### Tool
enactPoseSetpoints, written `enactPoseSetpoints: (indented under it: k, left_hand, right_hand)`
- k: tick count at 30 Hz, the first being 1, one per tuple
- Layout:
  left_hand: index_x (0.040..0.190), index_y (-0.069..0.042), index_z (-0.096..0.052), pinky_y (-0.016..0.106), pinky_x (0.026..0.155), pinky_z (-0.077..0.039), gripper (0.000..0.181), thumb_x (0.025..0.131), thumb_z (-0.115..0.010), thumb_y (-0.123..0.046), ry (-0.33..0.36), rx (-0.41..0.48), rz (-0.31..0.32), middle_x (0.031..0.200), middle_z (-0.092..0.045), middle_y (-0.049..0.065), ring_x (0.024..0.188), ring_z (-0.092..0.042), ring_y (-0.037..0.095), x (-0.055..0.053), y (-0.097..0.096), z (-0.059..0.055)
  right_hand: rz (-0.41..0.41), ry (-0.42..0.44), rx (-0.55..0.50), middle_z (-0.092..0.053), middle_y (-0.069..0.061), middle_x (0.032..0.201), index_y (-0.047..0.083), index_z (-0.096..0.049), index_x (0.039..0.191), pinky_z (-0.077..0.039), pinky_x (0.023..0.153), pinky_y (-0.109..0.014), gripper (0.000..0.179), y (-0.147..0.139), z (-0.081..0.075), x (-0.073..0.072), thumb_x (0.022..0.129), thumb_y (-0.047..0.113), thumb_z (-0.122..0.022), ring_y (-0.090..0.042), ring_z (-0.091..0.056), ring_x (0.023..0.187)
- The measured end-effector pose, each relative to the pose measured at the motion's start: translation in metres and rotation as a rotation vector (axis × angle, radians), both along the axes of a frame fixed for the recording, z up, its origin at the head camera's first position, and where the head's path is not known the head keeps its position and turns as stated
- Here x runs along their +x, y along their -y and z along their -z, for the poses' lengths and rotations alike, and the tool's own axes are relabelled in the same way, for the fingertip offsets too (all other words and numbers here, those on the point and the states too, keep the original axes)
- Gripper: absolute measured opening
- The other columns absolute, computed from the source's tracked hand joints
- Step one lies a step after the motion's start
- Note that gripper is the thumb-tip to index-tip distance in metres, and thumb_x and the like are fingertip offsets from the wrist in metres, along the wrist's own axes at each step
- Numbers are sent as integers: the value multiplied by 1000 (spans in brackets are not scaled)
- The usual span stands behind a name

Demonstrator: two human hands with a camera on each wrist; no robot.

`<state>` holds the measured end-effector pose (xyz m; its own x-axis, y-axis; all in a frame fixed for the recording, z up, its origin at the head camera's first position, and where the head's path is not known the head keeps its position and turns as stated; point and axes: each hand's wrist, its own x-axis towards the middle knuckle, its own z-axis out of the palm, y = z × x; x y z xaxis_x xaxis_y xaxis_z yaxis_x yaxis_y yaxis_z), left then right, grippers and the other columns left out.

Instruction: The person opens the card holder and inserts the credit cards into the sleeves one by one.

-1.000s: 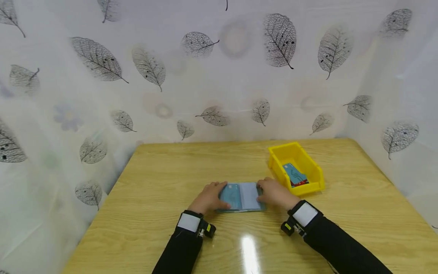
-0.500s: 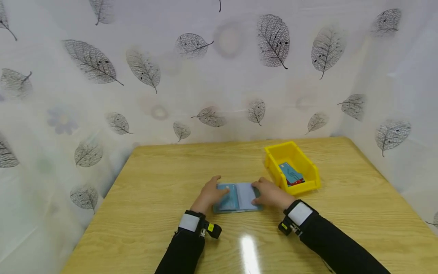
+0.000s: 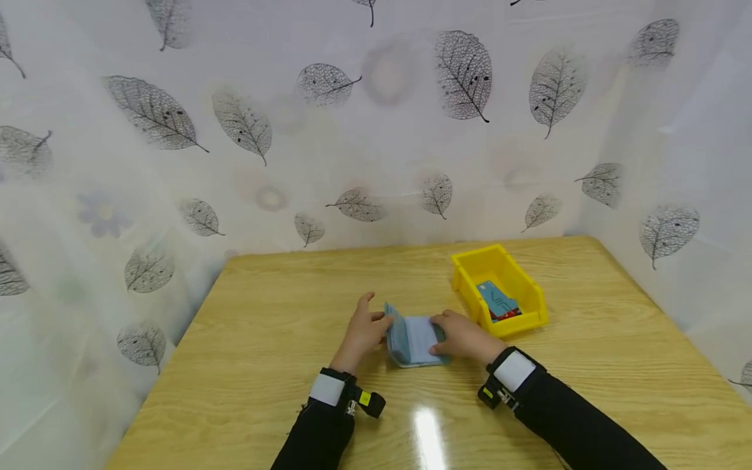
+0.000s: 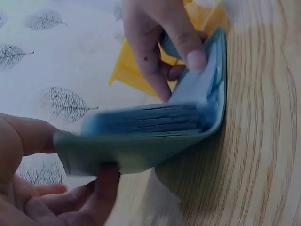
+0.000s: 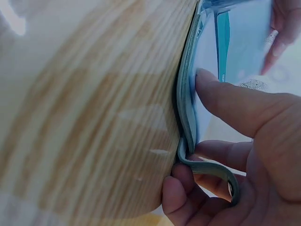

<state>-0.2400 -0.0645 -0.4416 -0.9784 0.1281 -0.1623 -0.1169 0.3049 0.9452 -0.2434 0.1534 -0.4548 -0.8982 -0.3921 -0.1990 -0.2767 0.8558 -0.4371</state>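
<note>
A green-blue card holder [image 3: 422,343] lies spread on the table, its left half tilted up. My left hand [image 3: 364,334] pinches that raised cover [image 4: 108,153] between thumb and fingers at its outer edge. A thick stack of clear sleeves [image 4: 146,118] rises with the cover, as the left wrist view shows. My right hand [image 3: 465,336] grips the right half, which rests close on the wood, with its thumb [image 5: 230,106] on the pale inner page. A curved closing strap [image 5: 214,168] of the holder sticks out among the right fingers.
A yellow open-front bin [image 3: 523,325] stands behind my right hand, with a blue and red card [image 3: 498,300] inside it. Wood-grain tabletop [image 3: 282,300] stretches around the holder. A white leaf-print curtain [image 3: 352,143] hangs behind the table and at its sides.
My left hand has taken hold of the left cover and lifted it from lying flat to tilted up. The right hand keeps its grip on the right half.
</note>
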Motion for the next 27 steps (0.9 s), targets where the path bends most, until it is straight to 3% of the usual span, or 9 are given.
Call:
enactPoseSetpoints:
  k: [2, 4, 7, 10, 12, 16, 20, 24, 27]
  left_hand:
    - [152, -2, -22, 42, 73, -57, 65, 98, -57, -11, 0, 54, 26, 127, -56, 31, 108, -62, 38, 0, -6, 0]
    - [151, -1, -26, 44, 76, -56, 60, 100, -55, -13, -14, 38, 77, 129, -56, 29, 110, -61, 38, 1, -11, 1]
    - [145, -1, -39, 42, 82, -54, 52, 99, -57, -17, -83, -148, 204, 134, -55, 22, 112, -59, 35, 3, -19, 6]
    - [139, -2, -50, 38, 87, -51, 49, 96, -64, -20, -216, -398, 346, 131, -57, 16, 111, -58, 28, 5, -25, 11]
    - [136, -3, -54, 36, 87, -50, 49, 93, -67, -22, -287, -512, 397, 128, -58, 14, 109, -58, 25, 6, -29, 13]
    - [131, -4, -59, 36, 89, -48, 48, 89, -72, -24, -363, -642, 398, 123, -61, 12, 108, -58, 25, 6, -34, 13]
    - [129, -7, -61, 36, 91, -47, 47, 89, -73, -27, -386, -761, 418, 125, -60, 10, 111, -57, 26, 8, -37, 13]
    - [130, -10, -62, 36, 90, -48, 46, 90, -71, -32, -407, -846, 449, 126, -59, 8, 111, -57, 27, 12, -38, 12]
    - [133, -13, -60, 35, 92, -48, 49, 91, -69, -36, -402, -869, 468, 131, -56, 7, 114, -57, 27, 13, -37, 11]
  right_hand:
    - [3, -4, 3, -58, -17, 119, -2, -56, 133, -48, 89, -42, 63, 1, 1, 0, 82, 27, -80, -22, -55, 94]
    - [1, -14, 3, -59, -17, 116, -4, -56, 132, -49, 87, -42, 61, 2, 2, 0, 82, 23, -80, -22, -56, 92]
    - [-4, -37, 3, -59, -16, 109, -7, -57, 128, -49, 85, -42, 56, 2, 3, 0, 82, 15, -79, -22, -56, 89]
    - [-27, -61, 14, -59, -16, 105, -10, -58, 125, -50, 83, -42, 52, 1, 3, 0, 81, 9, -77, -23, -57, 87]
    - [-44, -59, 19, -58, -16, 103, -11, -57, 125, -49, 81, -41, 51, -1, 2, -1, 80, 6, -75, -22, -55, 85]
    - [-63, -12, -8, -59, -16, 104, -11, -56, 128, -48, 80, -40, 51, -4, -2, -4, 80, 1, -70, -22, -53, 85]
    - [-56, 10, -53, -63, -15, 103, -11, -62, 117, -49, 83, -42, 40, -10, -6, -5, 80, 0, -70, -25, -57, 91]
    - [24, -3, -38, -66, -17, 103, -8, -66, 107, -51, 82, -43, 26, -13, -13, 1, 83, 3, -69, -27, -61, 92]
    - [102, -39, -14, -67, -16, 102, -5, -66, 103, -53, 74, -40, 19, -11, -18, 5, 87, 5, -66, -23, -61, 84]
